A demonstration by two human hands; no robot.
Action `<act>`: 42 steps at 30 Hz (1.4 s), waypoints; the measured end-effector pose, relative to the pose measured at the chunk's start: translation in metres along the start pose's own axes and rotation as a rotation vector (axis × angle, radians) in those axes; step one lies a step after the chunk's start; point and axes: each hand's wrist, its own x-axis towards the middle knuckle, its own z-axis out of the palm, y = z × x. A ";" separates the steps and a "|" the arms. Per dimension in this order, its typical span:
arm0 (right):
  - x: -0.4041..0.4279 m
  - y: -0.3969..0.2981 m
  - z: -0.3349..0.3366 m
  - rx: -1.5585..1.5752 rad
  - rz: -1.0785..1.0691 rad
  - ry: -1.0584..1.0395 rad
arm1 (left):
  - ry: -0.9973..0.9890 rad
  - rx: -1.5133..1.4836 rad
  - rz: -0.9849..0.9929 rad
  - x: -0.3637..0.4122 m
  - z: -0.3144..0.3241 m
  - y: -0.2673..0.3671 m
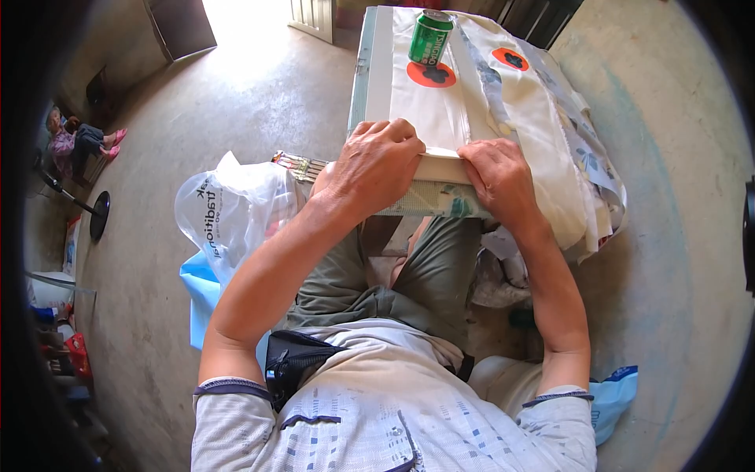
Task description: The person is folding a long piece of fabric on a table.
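Note:
White fabric (436,109) with an orange-red round print lies over the small table before me. My left hand (377,165) pinches its near edge at the table's front, and my right hand (501,177) pinches the same edge a little to the right. Between the two hands a narrow folded strip of the cloth (441,153) shows; the fingertips are partly hidden. A green beer can (431,36) stands on the cloth at the far side. More printed cloth (548,147) is heaped over the table's right side.
A clear plastic bag (236,206) bearing writing is left of the table, above a light blue bag (200,283). Another blue bag (616,401) lies at lower right. A person (76,141) sits far left near a black round stand base (100,215). An open doorway is beyond.

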 end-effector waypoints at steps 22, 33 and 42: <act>0.010 0.001 0.008 0.417 0.600 -0.035 | 0.010 -0.106 -0.312 0.003 -0.003 -0.021; 0.011 0.003 0.018 0.271 0.583 -0.015 | -0.126 -0.081 -0.504 0.020 -0.007 -0.016; 0.016 -0.013 0.015 0.037 0.600 -0.055 | -0.126 0.005 -0.461 0.017 0.003 -0.026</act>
